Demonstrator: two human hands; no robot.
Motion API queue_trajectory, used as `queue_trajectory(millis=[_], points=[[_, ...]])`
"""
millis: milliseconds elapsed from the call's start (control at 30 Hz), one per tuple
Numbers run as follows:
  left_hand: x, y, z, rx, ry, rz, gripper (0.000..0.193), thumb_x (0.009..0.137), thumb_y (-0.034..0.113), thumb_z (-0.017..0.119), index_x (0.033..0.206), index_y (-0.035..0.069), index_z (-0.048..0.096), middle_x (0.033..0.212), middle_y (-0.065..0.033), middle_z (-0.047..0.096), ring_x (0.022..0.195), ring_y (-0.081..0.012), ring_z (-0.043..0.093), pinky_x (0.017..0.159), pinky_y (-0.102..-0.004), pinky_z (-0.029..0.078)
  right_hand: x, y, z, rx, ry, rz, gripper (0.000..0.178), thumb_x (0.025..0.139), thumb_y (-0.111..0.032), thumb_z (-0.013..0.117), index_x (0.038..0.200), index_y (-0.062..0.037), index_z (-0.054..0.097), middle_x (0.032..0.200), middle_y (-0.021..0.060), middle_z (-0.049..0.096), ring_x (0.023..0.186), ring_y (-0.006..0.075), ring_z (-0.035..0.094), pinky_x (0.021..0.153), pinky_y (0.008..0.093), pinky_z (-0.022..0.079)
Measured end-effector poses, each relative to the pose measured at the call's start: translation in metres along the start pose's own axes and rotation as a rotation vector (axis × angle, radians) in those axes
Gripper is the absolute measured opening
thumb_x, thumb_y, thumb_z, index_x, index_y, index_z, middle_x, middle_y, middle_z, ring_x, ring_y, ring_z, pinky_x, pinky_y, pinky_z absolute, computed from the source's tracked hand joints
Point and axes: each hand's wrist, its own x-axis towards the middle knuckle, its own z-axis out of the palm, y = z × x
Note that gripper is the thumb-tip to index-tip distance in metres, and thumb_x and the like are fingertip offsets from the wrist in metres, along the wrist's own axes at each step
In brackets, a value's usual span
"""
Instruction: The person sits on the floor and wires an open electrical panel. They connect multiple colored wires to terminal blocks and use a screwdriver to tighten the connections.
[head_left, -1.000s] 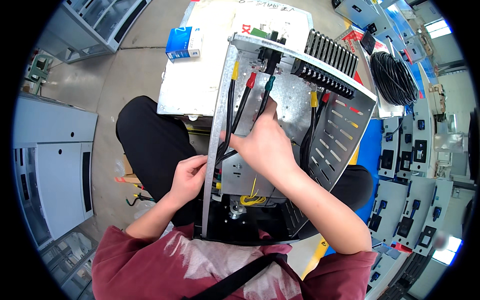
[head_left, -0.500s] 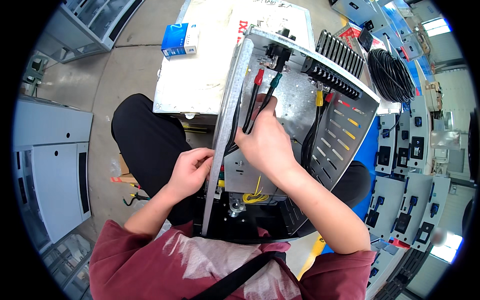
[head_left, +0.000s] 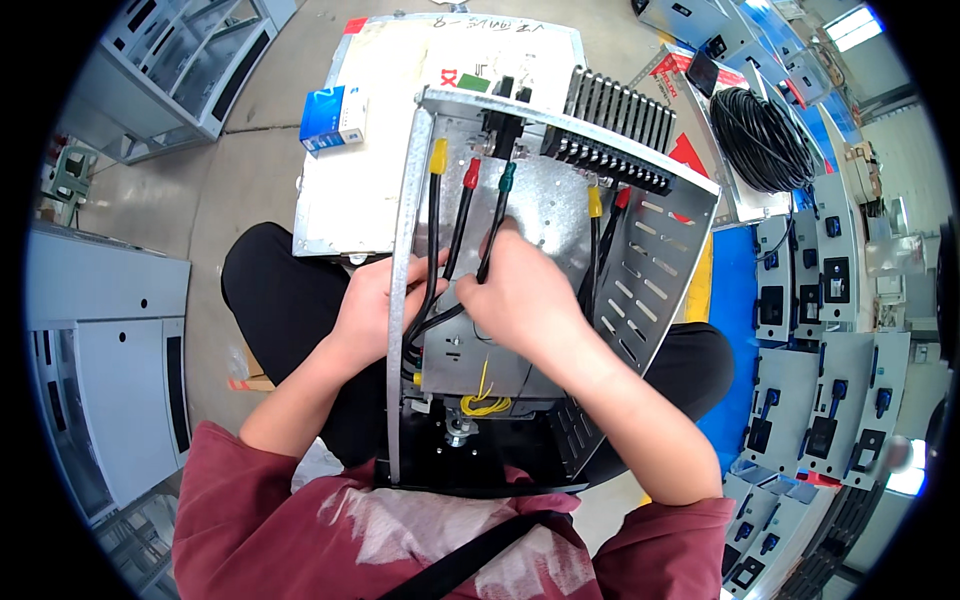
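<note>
A metal enclosure (head_left: 404, 220) stands tilted between my legs, its inside facing me. My right hand (head_left: 520, 295) is closed on the black cable with the green end sleeve (head_left: 507, 178). My left hand (head_left: 365, 310) reaches past the enclosure's left edge, fingers curled at the black cables; the edge partly hides it. Beside it run the black cable with the yellow sleeve (head_left: 438, 156) and the one with the red sleeve (head_left: 472, 174). All three ends lie just below a black terminal piece (head_left: 503, 135). A coil of yellow wire (head_left: 486, 405) sits lower inside.
Beyond the enclosure is a white-topped case (head_left: 350, 190) bearing a blue and white box (head_left: 332, 118). A black finned terminal block (head_left: 610, 160) lines the top edge. To the right lies a coil of black cable (head_left: 762, 145). Grey cabinets (head_left: 115, 270) stand at the left.
The enclosure has shifted left in view. My left hand has moved inward to the cables, and the yellow-sleeved cable now shows beside the red one. My right hand stays on the green-sleeved cable.
</note>
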Motion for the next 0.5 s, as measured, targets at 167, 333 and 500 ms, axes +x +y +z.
queue_trajectory(millis=[167,333,500], points=[[-0.008,-0.015,0.008,-0.126,0.076,-0.012,0.020,0.092,0.008,0.078,0.109,-0.003,0.076,0.077,-0.0100,0.068,0.069,-0.0189,0.067,0.065,-0.0321,0.051,-0.006,-0.005,0.003,-0.138,0.056,0.021,0.060,0.087,-0.023,0.073,0.130,0.0134,0.050,0.090,0.0260,0.075,0.091,0.0434,0.076,0.084,0.0501,0.061],[-0.007,-0.013,0.007,-0.140,0.036,-0.042,0.015,0.093,0.007,0.077,0.103,-0.004,0.076,0.080,-0.0090,0.072,0.069,-0.0177,0.069,0.068,-0.0300,0.053,-0.004,-0.009,-0.003,-0.249,0.021,0.044,0.063,0.088,-0.025,0.073,0.131,0.0133,0.049,0.091,0.0248,0.076,0.090,0.0407,0.077,0.079,0.0481,0.062],[-0.008,0.000,0.010,-0.332,0.057,-0.176,0.020,0.094,0.009,0.078,0.106,-0.006,0.072,0.078,-0.0055,0.068,0.072,-0.0106,0.064,0.071,-0.0288,0.053,-0.021,-0.008,-0.002,-0.405,0.101,-0.033,0.035,0.093,-0.027,0.066,0.107,0.0046,0.061,0.082,0.0201,0.074,0.080,0.0374,0.076,0.074,0.0464,0.061]])
